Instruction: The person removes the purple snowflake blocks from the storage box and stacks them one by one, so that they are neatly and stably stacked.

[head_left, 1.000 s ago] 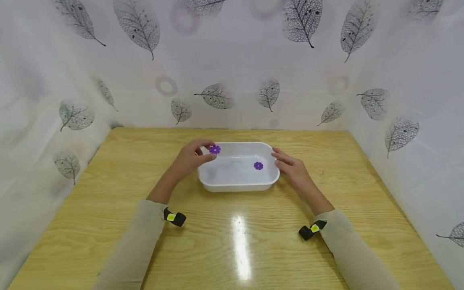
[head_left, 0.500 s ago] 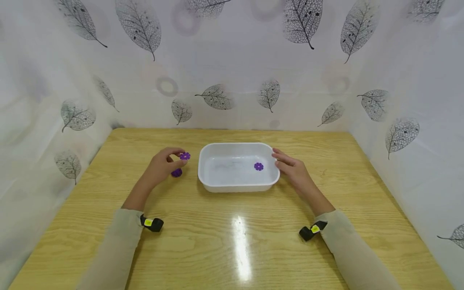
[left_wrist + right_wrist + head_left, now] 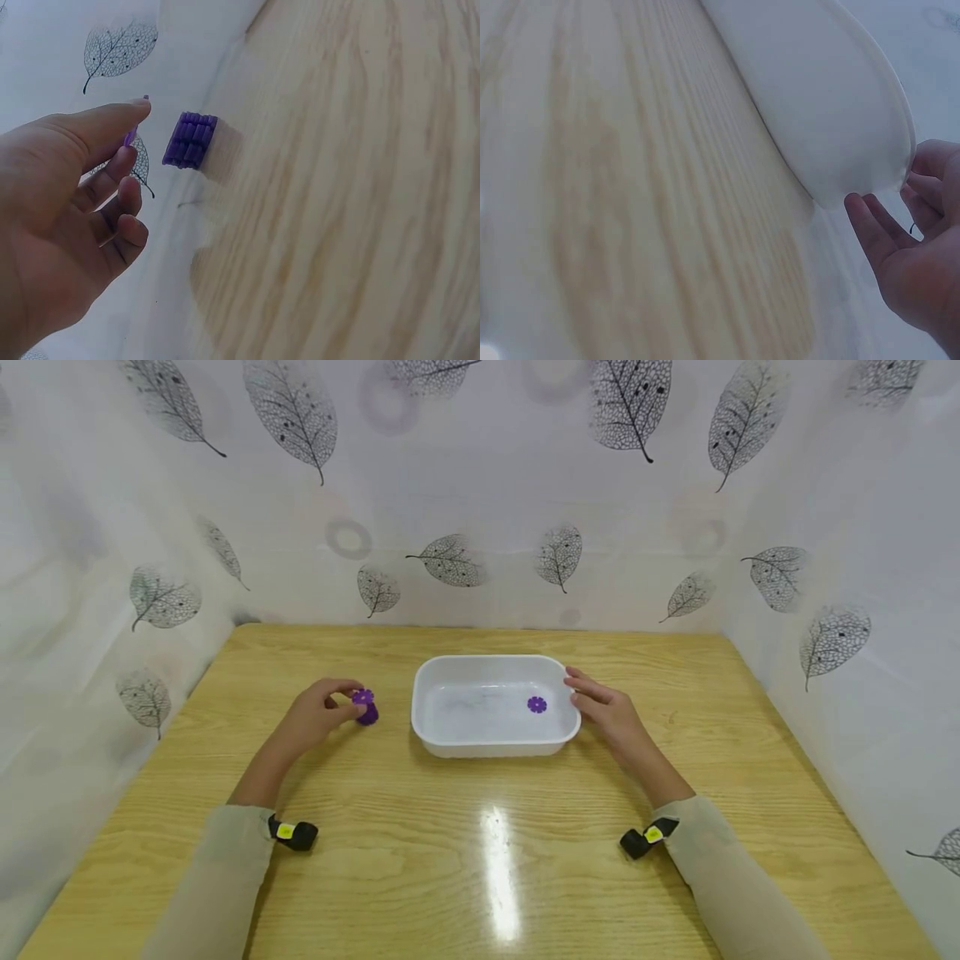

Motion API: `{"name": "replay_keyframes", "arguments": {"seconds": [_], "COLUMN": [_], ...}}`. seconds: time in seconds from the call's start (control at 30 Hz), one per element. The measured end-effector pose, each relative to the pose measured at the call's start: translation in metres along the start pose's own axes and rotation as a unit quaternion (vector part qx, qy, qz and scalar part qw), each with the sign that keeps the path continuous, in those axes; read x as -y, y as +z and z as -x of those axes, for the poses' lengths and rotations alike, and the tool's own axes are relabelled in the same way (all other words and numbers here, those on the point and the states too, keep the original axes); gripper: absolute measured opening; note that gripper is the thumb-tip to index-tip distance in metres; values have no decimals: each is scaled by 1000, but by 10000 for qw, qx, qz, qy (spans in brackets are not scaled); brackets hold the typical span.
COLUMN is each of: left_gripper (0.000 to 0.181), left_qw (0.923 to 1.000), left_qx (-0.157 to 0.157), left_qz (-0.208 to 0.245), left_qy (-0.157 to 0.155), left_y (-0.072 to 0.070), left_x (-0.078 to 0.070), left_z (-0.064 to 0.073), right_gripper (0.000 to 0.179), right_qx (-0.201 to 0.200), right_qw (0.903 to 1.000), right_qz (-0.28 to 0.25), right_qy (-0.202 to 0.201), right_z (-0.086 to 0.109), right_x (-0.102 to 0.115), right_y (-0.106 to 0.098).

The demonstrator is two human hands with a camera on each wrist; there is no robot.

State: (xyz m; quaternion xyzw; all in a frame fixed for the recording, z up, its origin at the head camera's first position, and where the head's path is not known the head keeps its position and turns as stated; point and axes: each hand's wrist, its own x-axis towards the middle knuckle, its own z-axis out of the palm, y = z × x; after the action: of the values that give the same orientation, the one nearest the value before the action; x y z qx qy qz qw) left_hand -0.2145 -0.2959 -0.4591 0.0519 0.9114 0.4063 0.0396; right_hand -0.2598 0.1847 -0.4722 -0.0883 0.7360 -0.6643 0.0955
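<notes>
My left hand (image 3: 318,714) pinches a thin purple flower-shaped disc (image 3: 363,696) between thumb and fingers. Just in front of these fingertips, on the table, stands a short stack of purple flower-shaped discs (image 3: 368,716). In the left wrist view the held disc (image 3: 130,136) appears edge-on, apart from the ribbed side of the stack (image 3: 191,141). A white oblong basin (image 3: 495,748) sits mid-table, and one purple disc (image 3: 537,705) lies flat inside its right part. At the basin's right end my right hand (image 3: 611,714) touches the outer wall and rim with extended fingers.
The wooden table (image 3: 480,827) carries a bright light reflection near its front. A white curtain (image 3: 480,485) printed with grey leaves encloses the back and both sides. Each wrist wears a black strap-on camera (image 3: 302,836).
My left hand has moved left from over the basin's left end to the stack, with the purple disc still pinched. The right hand stays at the basin's right end.
</notes>
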Motion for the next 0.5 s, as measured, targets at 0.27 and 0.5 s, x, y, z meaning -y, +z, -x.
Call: {"name": "replay_keyframes", "arguments": {"seconds": [0.27, 0.5], "left_gripper": [51, 51], "left_qw": [9997, 9993], "left_qx": [191, 297], "left_qz": [-126, -204], "left_qy": [14, 22], "left_y": [0, 0], "left_x": [3, 9], "left_z": [-1, -1], "right_gripper": [47, 46], "right_qx": [8, -9], "right_qw": [10000, 10000], "right_qz": [13, 55], "right_qy": [28, 33], "right_z": [0, 1], "right_x": [2, 1], "right_y": [1, 1]}}
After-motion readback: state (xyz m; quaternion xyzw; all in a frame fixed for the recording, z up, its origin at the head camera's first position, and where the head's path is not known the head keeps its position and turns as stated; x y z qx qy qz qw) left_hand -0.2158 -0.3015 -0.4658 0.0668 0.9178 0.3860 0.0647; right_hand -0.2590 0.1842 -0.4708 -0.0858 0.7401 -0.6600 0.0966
